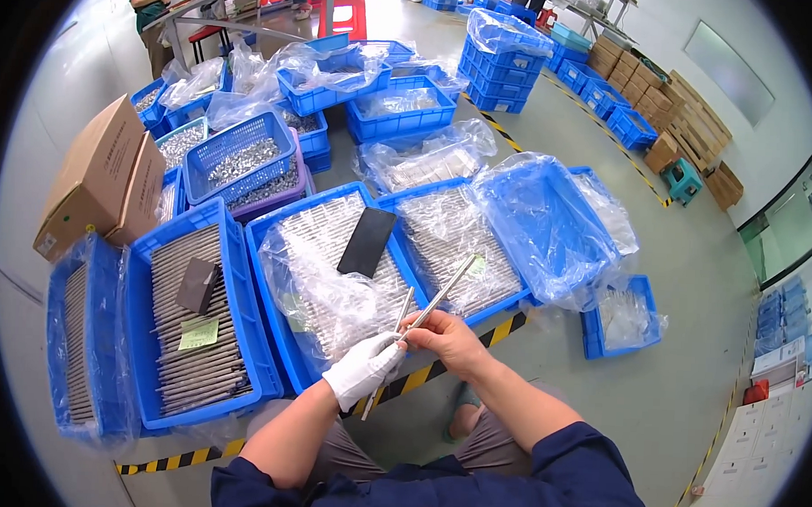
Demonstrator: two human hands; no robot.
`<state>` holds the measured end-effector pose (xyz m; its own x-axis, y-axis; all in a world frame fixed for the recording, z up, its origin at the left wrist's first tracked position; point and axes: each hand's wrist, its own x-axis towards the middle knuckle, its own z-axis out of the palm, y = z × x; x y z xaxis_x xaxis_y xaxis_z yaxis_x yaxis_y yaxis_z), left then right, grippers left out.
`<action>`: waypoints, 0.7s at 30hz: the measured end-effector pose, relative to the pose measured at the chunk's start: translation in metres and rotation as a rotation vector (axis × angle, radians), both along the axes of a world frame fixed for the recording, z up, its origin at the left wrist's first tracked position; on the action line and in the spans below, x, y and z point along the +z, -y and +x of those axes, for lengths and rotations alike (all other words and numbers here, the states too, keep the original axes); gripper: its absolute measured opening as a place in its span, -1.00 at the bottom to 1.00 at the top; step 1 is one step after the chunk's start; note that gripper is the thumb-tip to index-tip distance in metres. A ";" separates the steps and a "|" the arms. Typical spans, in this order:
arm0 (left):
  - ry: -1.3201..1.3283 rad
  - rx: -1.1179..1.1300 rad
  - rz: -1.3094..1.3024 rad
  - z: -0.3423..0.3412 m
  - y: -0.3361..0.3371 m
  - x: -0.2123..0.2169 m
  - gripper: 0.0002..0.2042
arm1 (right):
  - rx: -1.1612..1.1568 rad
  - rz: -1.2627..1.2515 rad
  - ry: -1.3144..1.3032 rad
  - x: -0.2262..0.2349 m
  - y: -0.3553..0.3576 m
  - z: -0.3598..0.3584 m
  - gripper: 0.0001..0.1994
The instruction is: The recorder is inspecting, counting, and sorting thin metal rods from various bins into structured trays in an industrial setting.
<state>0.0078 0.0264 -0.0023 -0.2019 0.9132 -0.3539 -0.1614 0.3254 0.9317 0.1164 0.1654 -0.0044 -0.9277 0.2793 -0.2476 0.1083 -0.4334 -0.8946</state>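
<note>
My left hand (361,371), in a white glove, is closed around a thin metal rod (405,306). The rod sticks out above and below the fist. My bare right hand (454,343) pinches a second metal rod (447,290), which slants up and to the right. Its lower end meets the gloved fingers, and the two hands touch or nearly touch. Beneath and beyond them stands a blue crate (260,231) of metal rods, partly covered by clear plastic film (318,286). A flat black object (367,242) lies on those rods.
Left of it, another blue crate (269,374) of rods carries a dark block (198,285) and a yellow-green note (199,334). To the right are a plastic-covered rod crate (513,302) and a plastic-lined crate (543,228). Cardboard boxes (92,176) stand far left. Striped tape (502,330) marks the floor.
</note>
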 end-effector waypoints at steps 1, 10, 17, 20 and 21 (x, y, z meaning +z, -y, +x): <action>0.020 0.018 0.022 0.000 0.000 -0.002 -0.67 | 0.017 0.012 -0.019 -0.003 0.000 -0.001 -0.81; -0.549 0.180 0.264 -0.018 -0.004 0.011 -0.61 | -0.123 -0.167 0.062 0.000 -0.029 0.009 -0.82; -0.198 0.198 0.124 -0.019 0.004 0.008 -0.59 | 0.253 -0.359 0.048 -0.004 0.011 0.003 -0.84; 0.203 0.154 0.050 -0.009 0.002 0.018 -0.71 | 0.313 -0.396 0.102 -0.009 0.009 0.007 -0.84; 0.308 0.179 0.044 -0.005 0.000 0.016 -0.72 | 0.362 -0.418 0.118 -0.010 0.008 0.007 -0.85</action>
